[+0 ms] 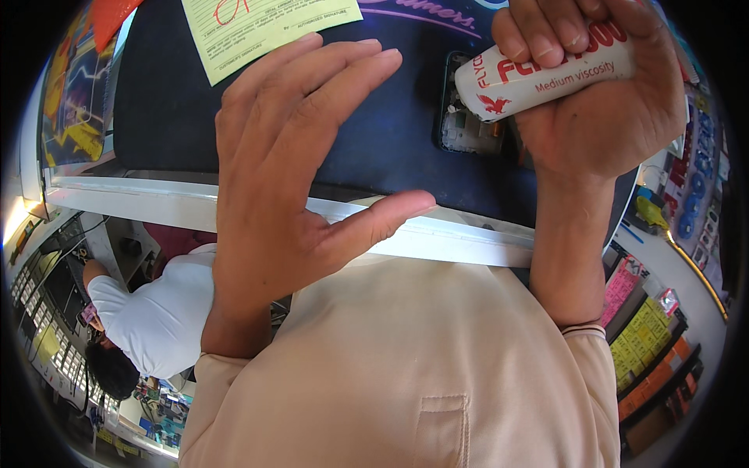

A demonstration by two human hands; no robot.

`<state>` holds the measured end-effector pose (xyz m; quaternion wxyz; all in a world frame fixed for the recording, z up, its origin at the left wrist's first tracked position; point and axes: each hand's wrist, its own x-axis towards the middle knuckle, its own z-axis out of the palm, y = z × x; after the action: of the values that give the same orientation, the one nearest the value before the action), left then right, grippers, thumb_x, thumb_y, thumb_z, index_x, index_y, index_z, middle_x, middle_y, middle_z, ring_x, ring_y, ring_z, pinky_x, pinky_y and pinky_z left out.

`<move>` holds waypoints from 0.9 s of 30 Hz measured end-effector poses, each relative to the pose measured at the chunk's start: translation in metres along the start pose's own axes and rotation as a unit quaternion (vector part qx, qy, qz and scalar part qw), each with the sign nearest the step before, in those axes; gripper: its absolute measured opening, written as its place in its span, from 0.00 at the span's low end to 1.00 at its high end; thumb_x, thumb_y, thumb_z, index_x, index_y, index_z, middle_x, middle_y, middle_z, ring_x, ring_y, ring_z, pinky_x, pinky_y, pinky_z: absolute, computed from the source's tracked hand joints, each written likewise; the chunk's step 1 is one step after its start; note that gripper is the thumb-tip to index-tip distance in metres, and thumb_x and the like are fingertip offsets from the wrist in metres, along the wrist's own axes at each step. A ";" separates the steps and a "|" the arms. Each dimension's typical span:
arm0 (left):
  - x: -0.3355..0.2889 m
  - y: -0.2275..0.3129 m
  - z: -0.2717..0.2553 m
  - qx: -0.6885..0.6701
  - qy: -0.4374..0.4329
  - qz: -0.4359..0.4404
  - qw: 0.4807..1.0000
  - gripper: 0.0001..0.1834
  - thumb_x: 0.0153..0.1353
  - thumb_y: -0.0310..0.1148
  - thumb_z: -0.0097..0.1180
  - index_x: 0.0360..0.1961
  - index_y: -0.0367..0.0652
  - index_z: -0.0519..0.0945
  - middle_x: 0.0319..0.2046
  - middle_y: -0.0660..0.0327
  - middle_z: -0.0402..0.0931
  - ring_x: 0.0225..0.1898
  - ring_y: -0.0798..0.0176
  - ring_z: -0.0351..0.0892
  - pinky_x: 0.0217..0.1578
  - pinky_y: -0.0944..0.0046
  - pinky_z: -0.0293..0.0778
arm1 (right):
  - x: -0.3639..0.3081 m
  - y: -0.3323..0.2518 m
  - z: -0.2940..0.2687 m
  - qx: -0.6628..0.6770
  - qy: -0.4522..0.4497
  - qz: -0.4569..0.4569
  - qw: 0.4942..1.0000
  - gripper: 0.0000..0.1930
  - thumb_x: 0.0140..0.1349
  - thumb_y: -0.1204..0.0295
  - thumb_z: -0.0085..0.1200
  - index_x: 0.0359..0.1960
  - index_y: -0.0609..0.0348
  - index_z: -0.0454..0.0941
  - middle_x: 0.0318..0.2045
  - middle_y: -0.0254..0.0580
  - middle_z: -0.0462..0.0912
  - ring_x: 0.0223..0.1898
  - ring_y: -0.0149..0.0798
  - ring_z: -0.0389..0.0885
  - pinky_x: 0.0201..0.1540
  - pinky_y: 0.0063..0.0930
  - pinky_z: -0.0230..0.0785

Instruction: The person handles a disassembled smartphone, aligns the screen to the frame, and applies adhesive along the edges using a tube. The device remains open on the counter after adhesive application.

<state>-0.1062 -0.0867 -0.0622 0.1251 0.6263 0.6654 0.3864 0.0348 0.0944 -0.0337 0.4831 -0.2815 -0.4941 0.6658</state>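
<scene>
My right hand [605, 129] is wrapped round a small white bottle [507, 87] with red print, holding it tilted nearly on its side. Its narrow end lies under my fingers or out of sight. Partly beneath the bottle, an opened mobile phone [468, 134] rests on the dark mat, its inner parts bare. My left hand [273, 148] is raised over the mat's near edge, fingers stretched and thumb apart, with nothing in it. Beyond its fingertips lies a yellow paper slip [253, 35] with printed lines and a red handwritten mark.
The dark mat [172, 117] covers the table, with a white table edge [148, 195] in front of me. A co-worker in a white shirt [172, 312] sits at the left. On the right stand shelves of coloured boxes [644, 335]. An orange item [113, 19] lies far left.
</scene>
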 end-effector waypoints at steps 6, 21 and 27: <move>0.000 0.000 -0.001 0.004 -0.007 -0.007 1.000 0.48 0.41 0.48 0.82 0.66 0.42 0.82 0.64 0.57 0.82 0.69 0.43 0.74 0.72 0.47 0.63 | 0.006 0.001 -0.001 0.001 0.000 0.002 1.000 0.16 0.73 0.60 0.50 0.27 0.51 0.68 0.16 0.31 0.67 0.14 0.29 0.66 0.19 0.26 0.67; 0.001 -0.003 -0.001 0.005 -0.017 -0.008 1.000 0.48 0.42 0.51 0.81 0.66 0.41 0.82 0.64 0.56 0.83 0.69 0.42 0.74 0.71 0.47 0.64 | 0.023 0.002 -0.004 0.016 0.002 0.004 1.000 0.16 0.74 0.60 0.50 0.27 0.51 0.69 0.17 0.30 0.67 0.15 0.29 0.66 0.21 0.27 0.67; 0.001 -0.004 -0.001 0.006 -0.022 -0.008 1.000 0.49 0.42 0.51 0.81 0.66 0.41 0.82 0.64 0.56 0.83 0.69 0.43 0.74 0.71 0.47 0.64 | 0.030 0.003 -0.006 0.023 0.003 0.006 1.000 0.16 0.74 0.61 0.49 0.27 0.51 0.69 0.17 0.30 0.67 0.15 0.29 0.67 0.21 0.27 0.68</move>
<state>-0.1103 -0.0854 -0.0637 0.1390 0.6300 0.6700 0.3673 0.0273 0.1238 -0.0353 0.4869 -0.2747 -0.4757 0.6791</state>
